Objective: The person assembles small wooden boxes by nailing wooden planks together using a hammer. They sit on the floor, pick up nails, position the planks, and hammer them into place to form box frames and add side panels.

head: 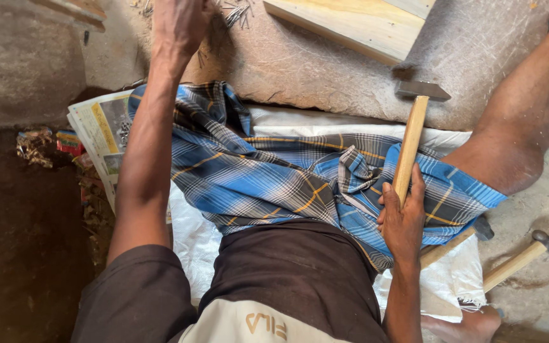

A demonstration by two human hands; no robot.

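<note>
**Hammer in the right hand, left hand up at the nails**

The right hand (403,219) is grasping a hammer (411,136) low on its pale wooden handle, fingers wrapped around it, thumb lying along the shaft. The hammer is standing nearly upright, leaning slightly right, its dark metal head at the top, lying over the edge of a grey mat (325,70). The handle's lower end is resting against the blue checked cloth (274,178) covering the person's lap.

The left hand (179,22) is reaching forward to the top of the view, beside a scatter of thin nails (236,13) on the mat. Its fingers are cut off by the frame's edge, so I cannot tell whether it is clenched or released.

A light wooden plank (357,25) is lying on the mat, just above the hammer's head and apart from it. To the right, a bare leg (522,121) is stretching across the mat's edge. A second hammer (522,257) is lying on the floor at lower right, well apart from the right hand. Folded newspaper (100,133) is lying on the left, partly under the cloth.
</note>
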